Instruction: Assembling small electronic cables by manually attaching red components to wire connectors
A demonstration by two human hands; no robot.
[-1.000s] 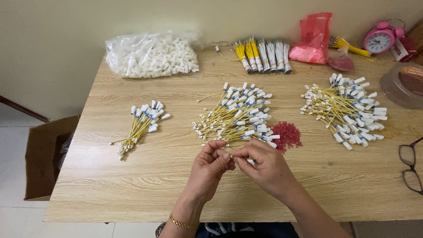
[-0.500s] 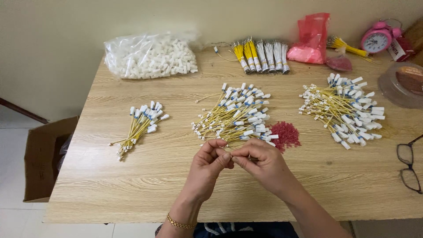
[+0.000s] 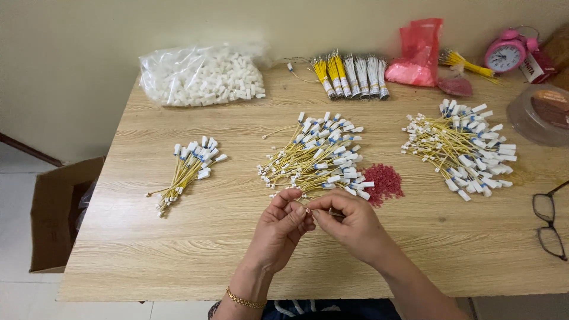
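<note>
The left hand (image 3: 278, 228) and the right hand (image 3: 349, 225) have slid a tiny bit lower in the frame, away from the middle pile of thin yellow wires with white plastic ends (image 3: 317, 157). Their fingertips have pressed closer together.

Three loose heaps of yellow wires with white connectors lie on the table: a small heap (image 3: 188, 168) on the left, a middle heap (image 3: 317, 155), and a right heap (image 3: 461, 148). The single wires in them are too many and too tangled to count. There is one clear bag of white connector housings (image 3: 201, 76), one red plastic bag (image 3: 418, 53), one pile of small red pieces (image 3: 383, 181), one pink alarm clock (image 3: 505, 52), one pair of glasses (image 3: 551, 222) and one cardboard box (image 3: 56, 213). Two hands are in view, the left hand (image 3: 281, 228) and the right hand (image 3: 349, 225).
</note>
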